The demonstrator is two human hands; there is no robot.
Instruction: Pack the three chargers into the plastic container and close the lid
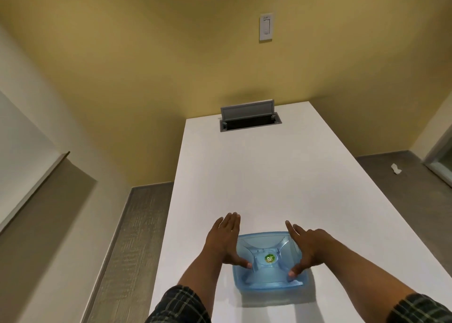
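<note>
Low in the middle of the frame, a blue plastic container (269, 264) sits on the white table (244, 176) with its lid (266, 247) already on top. No chargers lie anywhere on the table; whether they are inside cannot be told, since the tinted plastic hides the contents.

The left hand (226, 242) lies flat along the container's left edge, fingers stretched out and away toward the upper part of the frame, thumb pressing on the lid near its centre. The right hand (305, 249) mirrors it on the right edge, fingers spread, thumb down near the lower right corner of the lid. Neither hand grips anything; both are open and pushing down.

The step in hand looks like seating the lid. To do it well, pressure should go on the rim rather than the raised centre, where the round green sticker (269, 258) sits, because the middle will only flex. Working round the corners one by one, with the other hand steadying the container against the table, should snap each side home. The lower edge, nearest the person, looks slightly raised or uneven, so that side probably deserves a firm press. A light run of the fingers round the rim would confirm that no corner stands proud.

At the upper end of the table a grey cable hatch (249, 117) stands open, well apart from the work.
</note>
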